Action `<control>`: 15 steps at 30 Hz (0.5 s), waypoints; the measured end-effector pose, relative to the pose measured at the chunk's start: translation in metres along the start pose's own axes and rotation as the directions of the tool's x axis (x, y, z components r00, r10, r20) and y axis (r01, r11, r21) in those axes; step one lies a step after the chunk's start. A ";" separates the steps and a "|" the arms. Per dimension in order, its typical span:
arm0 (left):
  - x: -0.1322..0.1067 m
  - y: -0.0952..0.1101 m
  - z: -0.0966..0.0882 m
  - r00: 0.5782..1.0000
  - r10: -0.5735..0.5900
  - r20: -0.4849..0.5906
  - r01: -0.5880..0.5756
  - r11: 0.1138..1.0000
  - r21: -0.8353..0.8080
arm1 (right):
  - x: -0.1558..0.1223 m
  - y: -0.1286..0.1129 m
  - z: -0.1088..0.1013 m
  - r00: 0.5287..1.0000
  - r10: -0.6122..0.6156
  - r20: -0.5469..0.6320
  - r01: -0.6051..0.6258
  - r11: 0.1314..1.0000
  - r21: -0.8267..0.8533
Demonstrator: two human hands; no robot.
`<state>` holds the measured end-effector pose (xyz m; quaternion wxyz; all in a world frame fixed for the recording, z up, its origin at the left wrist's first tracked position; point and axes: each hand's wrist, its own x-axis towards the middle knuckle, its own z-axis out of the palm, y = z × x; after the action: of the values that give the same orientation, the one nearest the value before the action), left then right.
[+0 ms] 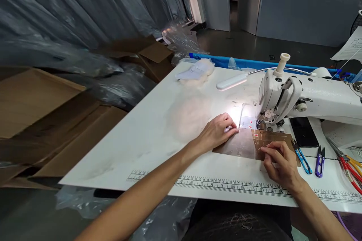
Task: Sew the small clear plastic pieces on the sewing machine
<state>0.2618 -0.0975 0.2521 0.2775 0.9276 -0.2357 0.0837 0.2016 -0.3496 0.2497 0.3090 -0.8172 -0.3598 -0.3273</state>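
Note:
My left hand (220,131) lies at the left edge of a sheer pale fabric piece (240,145), its fingers closed together on the edge close to the sewing machine's needle area. The fabric lies over a brown translucent sheet (271,138) with small red marks. On that sheet rests my right hand (281,163), index finger stretched out and thumb a little apart, palm side down. Just behind the fabric stands the white sewing machine (319,98); its presser foot area is brightly lit and partly hidden by the machine head.
Blue thread snips (303,160), purple snips (319,162), red-handled scissors (349,171) and a black phone (304,131) lie at the right. A lamp (232,82) reaches over the table. A bundle with a paper label (195,72) sits at the back. Cardboard boxes (56,128) stand left.

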 end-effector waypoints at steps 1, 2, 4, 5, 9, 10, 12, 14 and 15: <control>0.000 -0.001 0.000 1.000 0.020 -0.013 -0.019 1.000 0.022 | -0.001 0.000 0.000 1.000 0.000 -0.003 -0.001 1.000 -0.002; 0.000 -0.001 0.001 0.999 0.039 -0.028 -0.039 0.999 0.033 | -0.002 0.001 0.001 1.000 0.002 -0.008 -0.002 1.000 -0.003; 0.000 0.001 0.000 0.997 0.047 -0.060 -0.047 0.999 0.001 | -0.003 0.001 0.000 0.999 0.029 -0.026 -0.029 1.000 0.010; 0.000 0.004 0.000 0.997 0.027 -0.075 -0.031 0.998 -0.053 | -0.003 0.001 0.000 0.998 0.063 -0.031 -0.062 0.997 0.036; -0.006 0.031 -0.001 0.992 -0.123 0.029 0.120 0.839 -0.531 | 0.004 -0.005 -0.002 0.922 0.339 0.187 -0.383 0.869 0.314; -0.008 0.040 -0.001 0.988 -0.120 0.099 0.156 0.751 -0.642 | 0.007 -0.007 -0.002 0.869 0.387 0.308 -0.486 0.781 0.392; -0.013 0.056 -0.003 0.976 -0.052 0.212 0.197 0.630 -0.752 | 0.015 -0.013 -0.002 0.750 0.397 0.529 -0.653 0.569 0.499; -0.018 0.068 -0.007 0.974 -0.015 0.225 0.185 0.624 -0.759 | 0.022 -0.017 -0.001 0.671 0.359 0.648 -0.739 0.385 0.553; -0.019 0.070 -0.009 0.978 -0.032 0.205 0.178 0.636 -0.751 | 0.024 -0.018 0.000 0.638 0.355 0.683 -0.769 0.313 0.557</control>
<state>0.2110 -0.1367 0.2879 0.6262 0.7389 -0.2175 -0.1204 0.1998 -0.3307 0.2725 0.6554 -0.6969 -0.2055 0.2064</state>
